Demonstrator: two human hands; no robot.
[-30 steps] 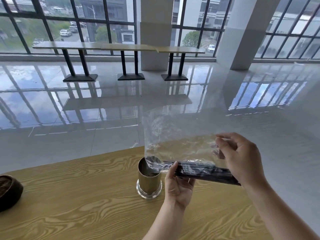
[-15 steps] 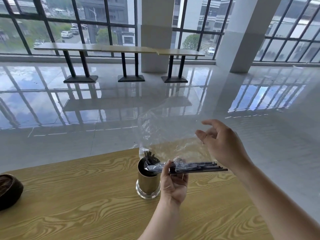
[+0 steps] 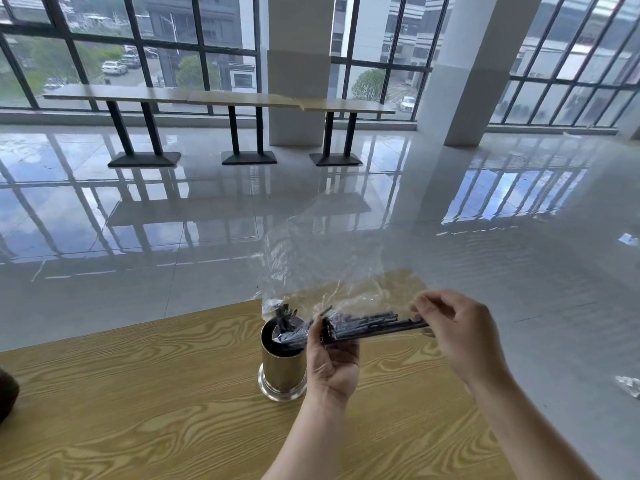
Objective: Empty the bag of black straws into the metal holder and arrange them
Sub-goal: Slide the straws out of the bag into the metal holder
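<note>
A gold metal holder [image 3: 282,372] stands upright on the wooden table [image 3: 145,393], with several black straw tips showing at its mouth. A clear plastic bag [image 3: 325,258] hangs above it, its lower corner over the holder. Inside the bag a bundle of black straws [image 3: 367,326] lies almost level, left ends pointing into the holder. My left hand [image 3: 332,358] grips the bag and bundle from below, just right of the holder. My right hand [image 3: 460,332] pinches the bag at the straws' right ends.
A dark round object [image 3: 7,398] sits at the table's left edge. The table's far edge runs just behind the holder. Beyond lie a glossy tiled floor, three long tables [image 3: 221,98] by the windows and two white pillars. A scrap of clear plastic [image 3: 628,384] lies at right.
My right hand let go, lifted with fingers spread, then came back down and pinched the straws' right ends. The bundle slid left toward the holder, and straw tips now show at its mouth.
</note>
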